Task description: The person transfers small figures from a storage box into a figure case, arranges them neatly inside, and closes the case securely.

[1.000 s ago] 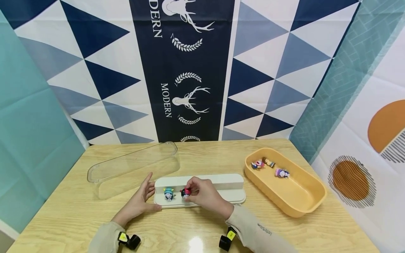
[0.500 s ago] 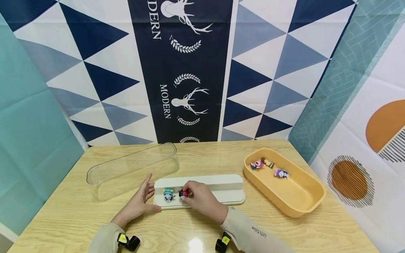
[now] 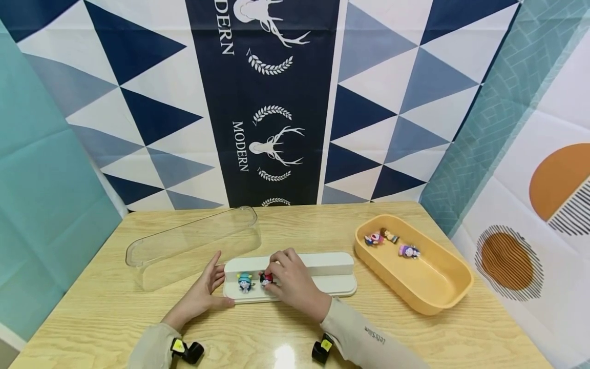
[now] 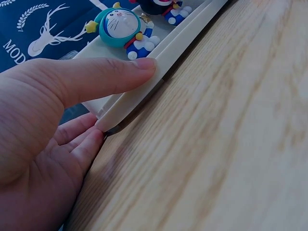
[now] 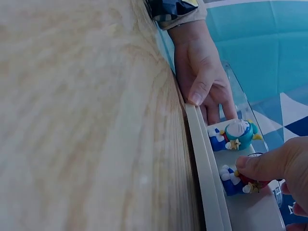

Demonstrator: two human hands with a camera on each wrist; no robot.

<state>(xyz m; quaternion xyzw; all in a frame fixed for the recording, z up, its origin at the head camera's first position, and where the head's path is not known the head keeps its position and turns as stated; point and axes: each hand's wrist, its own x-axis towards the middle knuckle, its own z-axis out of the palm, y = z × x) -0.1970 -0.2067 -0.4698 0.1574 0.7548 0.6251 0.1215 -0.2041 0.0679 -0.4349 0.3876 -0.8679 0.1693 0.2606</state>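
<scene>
A long white stepped display stand (image 3: 334,285) lies on the table in the head view. My left hand (image 3: 200,297) holds its left end, thumb on the front rim and fingers against the end wall. On the stand's lower step, a small cat figurine in a teal hood (image 4: 121,24) stands near that hand. Beside it is a second figurine (image 5: 232,183) with blue-and-white feet and a red-and-black head. My right hand (image 3: 297,287) pinches this second figurine, its thumb on the near side. The other fingers partly hide the figurine.
A clear plastic cover (image 3: 193,248) sits behind the left hand. To the right, a yellow-orange tub (image 3: 430,279) contains a purple figurine (image 3: 408,251), a pink-and-blue one (image 3: 374,239) and a brown-haired one (image 3: 389,236). Patterned cloth (image 3: 276,128) hangs behind the wooden table (image 3: 239,333).
The right hand and its figurine have shifted slightly left, closer to the teal-hooded one. Its fingers have since lifted and spread a little. My left hand stays at the stand's end.
</scene>
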